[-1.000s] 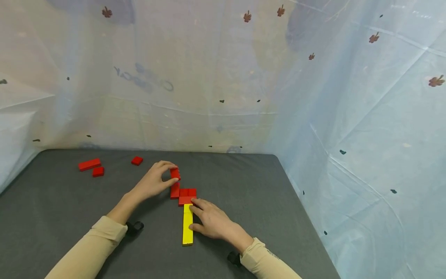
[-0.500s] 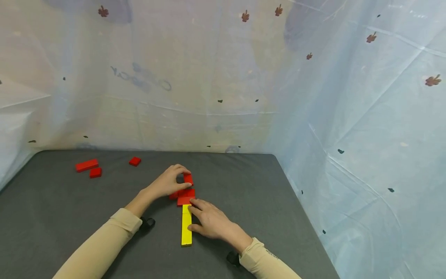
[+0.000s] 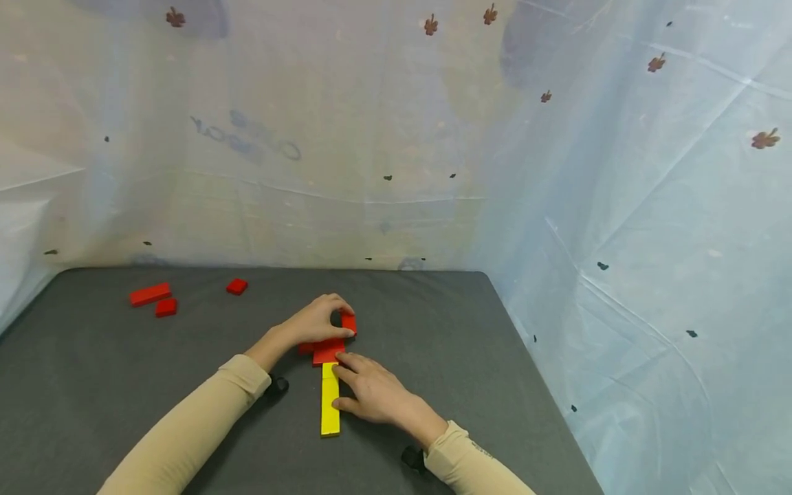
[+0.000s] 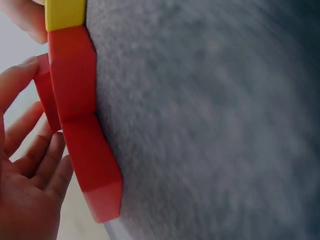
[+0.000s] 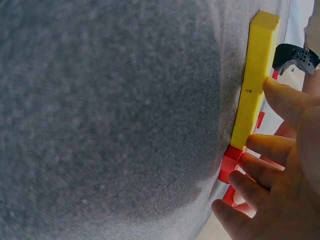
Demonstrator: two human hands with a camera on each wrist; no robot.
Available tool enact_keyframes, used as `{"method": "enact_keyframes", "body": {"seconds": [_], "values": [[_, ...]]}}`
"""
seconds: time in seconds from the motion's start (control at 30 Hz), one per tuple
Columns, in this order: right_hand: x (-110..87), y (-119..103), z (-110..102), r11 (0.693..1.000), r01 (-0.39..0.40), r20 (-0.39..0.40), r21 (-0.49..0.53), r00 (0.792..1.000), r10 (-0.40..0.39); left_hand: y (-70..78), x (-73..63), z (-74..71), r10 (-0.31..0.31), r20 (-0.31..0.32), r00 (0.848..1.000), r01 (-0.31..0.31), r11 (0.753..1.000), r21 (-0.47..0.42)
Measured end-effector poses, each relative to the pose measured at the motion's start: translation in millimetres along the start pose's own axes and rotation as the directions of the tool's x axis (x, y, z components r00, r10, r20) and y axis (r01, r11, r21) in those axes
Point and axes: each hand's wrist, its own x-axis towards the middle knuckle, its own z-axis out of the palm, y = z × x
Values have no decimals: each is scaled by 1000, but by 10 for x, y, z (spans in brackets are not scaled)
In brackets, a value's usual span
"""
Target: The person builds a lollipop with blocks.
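My left hand (image 3: 314, 322) pinches a red block (image 3: 349, 324) between thumb and fingers, beyond the right hand. The left wrist view shows this held block (image 4: 47, 97) beside the laid row, slightly above it. Red blocks (image 3: 325, 353) lie joined at the far end of a long yellow piece (image 3: 331, 409); another red block (image 3: 306, 348) is partly hidden under the left hand. My right hand (image 3: 374, 392) rests along the right side of the yellow piece, fingers extended, with fingertips touching it and the nearby red block, as the right wrist view (image 5: 270, 165) also shows.
Toward the back left of the grey table (image 3: 445, 330) lie a long red block (image 3: 150, 294), a small red block (image 3: 166, 307) and another small one (image 3: 237, 286). A pale plastic sheet (image 3: 278, 206) hangs behind and to the right.
My left hand has carried the red block rightward, from above the left red block past the joined ones to their right side. The right hand has stayed in place.
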Motion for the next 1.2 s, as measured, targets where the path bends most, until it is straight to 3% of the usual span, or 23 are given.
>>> {"method": "enact_keyframes", "body": {"seconds": [0.4,1.2], "values": [[6,-3,9,1000,0,0,-7,1000,0,-4,46,56,-4,97,995,4,1000,-8],[18,2,26,1000,-4,3,-10,1000,4,14,24,79,15,124,992,-13,1000,-15]]}}
